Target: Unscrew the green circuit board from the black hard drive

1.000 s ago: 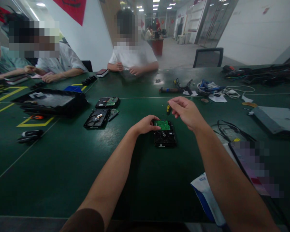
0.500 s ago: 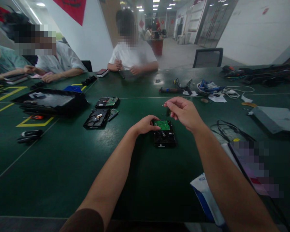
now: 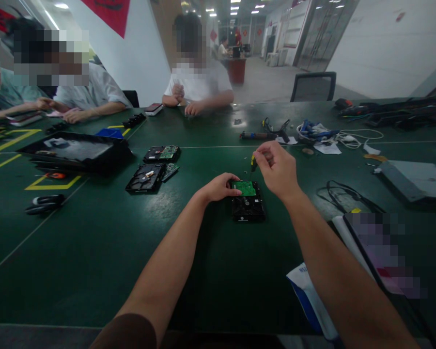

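Observation:
A black hard drive (image 3: 247,208) lies flat on the green table, its green circuit board (image 3: 247,188) facing up at the far end. My left hand (image 3: 221,187) grips the drive's left side, thumb resting on the board's edge. Above the drive's far right corner, my right hand (image 3: 276,167) is closed on a small screwdriver (image 3: 253,163) with a yellow and black handle. Its shaft points down toward the board's far edge; whether the tip touches a screw I cannot tell. A few tiny bright bits, perhaps screws, lie just beyond the drive.
Two more drives, a near one (image 3: 145,178) and a far one (image 3: 162,153), lie to the left. Beyond them stands a black tray (image 3: 76,150). A grey metal box (image 3: 414,179), cables and a blue-white packet (image 3: 308,295) are at the right. People sit across the table.
My right hand has turned and shifted slightly right; the screwdriver's yellow handle now shows, pointing down at the board. My left hand and the drive have stayed put.

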Demonstrator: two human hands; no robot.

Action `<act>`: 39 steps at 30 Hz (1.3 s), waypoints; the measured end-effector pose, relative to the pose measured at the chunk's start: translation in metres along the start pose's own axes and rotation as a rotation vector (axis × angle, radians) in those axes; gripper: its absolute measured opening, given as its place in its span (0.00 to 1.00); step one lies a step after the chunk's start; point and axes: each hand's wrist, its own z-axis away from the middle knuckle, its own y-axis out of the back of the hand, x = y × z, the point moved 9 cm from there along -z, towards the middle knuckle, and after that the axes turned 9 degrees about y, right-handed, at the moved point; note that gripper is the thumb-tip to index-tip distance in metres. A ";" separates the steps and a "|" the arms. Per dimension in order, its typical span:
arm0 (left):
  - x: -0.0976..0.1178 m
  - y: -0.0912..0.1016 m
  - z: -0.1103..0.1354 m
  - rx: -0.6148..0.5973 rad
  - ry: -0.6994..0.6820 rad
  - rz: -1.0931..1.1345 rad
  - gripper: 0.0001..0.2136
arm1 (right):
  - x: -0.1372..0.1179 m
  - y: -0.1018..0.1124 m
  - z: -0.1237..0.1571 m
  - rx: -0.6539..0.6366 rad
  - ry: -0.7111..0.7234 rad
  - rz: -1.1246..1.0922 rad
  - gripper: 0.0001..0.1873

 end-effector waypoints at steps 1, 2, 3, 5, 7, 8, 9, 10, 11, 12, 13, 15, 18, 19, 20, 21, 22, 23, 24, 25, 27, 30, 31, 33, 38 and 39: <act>0.000 0.000 0.000 0.002 -0.003 -0.002 0.29 | -0.003 -0.001 0.000 -0.007 0.030 0.026 0.06; 0.001 0.000 0.000 0.004 -0.002 -0.002 0.29 | -0.005 -0.002 0.000 -0.016 0.055 0.044 0.06; 0.000 0.000 0.000 0.005 0.003 0.001 0.29 | -0.007 -0.003 0.000 -0.027 0.075 0.061 0.06; 0.000 0.000 0.001 0.008 0.017 0.010 0.28 | -0.009 -0.004 0.001 -0.043 0.106 0.095 0.06; -0.001 -0.001 0.001 0.007 0.026 0.020 0.29 | -0.011 -0.005 0.001 -0.053 0.134 0.122 0.07; 0.000 0.000 0.002 0.006 0.026 0.022 0.29 | -0.012 -0.005 0.001 -0.054 0.145 0.127 0.07; 0.000 0.000 0.002 0.005 0.024 0.022 0.29 | -0.011 -0.005 0.001 -0.053 0.153 0.122 0.08; 0.000 0.000 0.002 0.002 0.025 0.021 0.29 | -0.010 -0.005 0.001 -0.051 0.156 0.110 0.09; 0.000 -0.001 0.002 -0.001 0.027 0.022 0.29 | -0.009 -0.005 0.001 -0.049 0.151 0.095 0.10; 0.000 0.000 0.002 -0.004 0.032 0.025 0.29 | -0.006 -0.006 0.001 -0.048 0.140 0.080 0.11; 0.000 0.000 0.002 -0.006 0.036 0.027 0.29 | -0.004 -0.006 0.001 -0.050 0.126 0.069 0.12; 0.000 -0.001 0.002 -0.010 0.041 0.030 0.29 | -0.001 -0.007 0.002 -0.056 0.105 0.073 0.13; -0.001 0.000 0.002 -0.004 0.049 0.017 0.29 | -0.004 -0.005 0.002 -0.063 0.113 0.107 0.12; -0.001 0.000 0.002 -0.003 0.051 0.012 0.29 | -0.006 -0.005 0.001 -0.068 0.116 0.117 0.12; -0.001 0.000 0.002 -0.002 0.050 0.009 0.29 | -0.007 -0.005 0.001 -0.074 0.116 0.124 0.11; 0.000 0.000 0.002 -0.003 0.047 0.007 0.29 | -0.008 -0.004 0.001 -0.081 0.113 0.128 0.12; 0.000 0.000 0.002 -0.004 0.044 0.007 0.29 | -0.008 -0.004 0.001 -0.086 0.109 0.127 0.12; 0.001 0.000 0.002 -0.006 0.042 0.010 0.29 | -0.007 -0.004 0.001 -0.088 0.104 0.120 0.12; 0.001 0.000 0.003 -0.007 0.042 0.013 0.29 | -0.005 -0.005 0.001 -0.088 0.097 0.107 0.12; 0.001 0.000 0.003 -0.010 0.043 0.015 0.29 | -0.003 -0.005 0.001 -0.085 0.087 0.093 0.12; 0.000 0.000 0.003 -0.015 0.047 0.016 0.29 | 0.002 -0.005 0.001 -0.079 0.058 0.069 0.12; 0.000 0.000 0.002 -0.010 0.043 0.010 0.29 | 0.005 -0.004 0.002 -0.066 0.034 0.086 0.11; 0.000 0.000 0.002 -0.006 0.038 0.006 0.29 | 0.003 -0.003 0.002 -0.063 0.039 0.107 0.10; 0.001 0.000 0.001 -0.001 0.025 0.002 0.29 | -0.001 -0.002 0.002 -0.068 0.062 0.146 0.10; 0.001 -0.001 0.002 -0.013 0.025 0.015 0.29 | -0.005 -0.001 0.001 -0.051 0.093 0.154 0.13; 0.001 -0.001 0.002 -0.012 0.024 0.014 0.29 | -0.004 -0.001 0.001 -0.039 0.095 0.140 0.12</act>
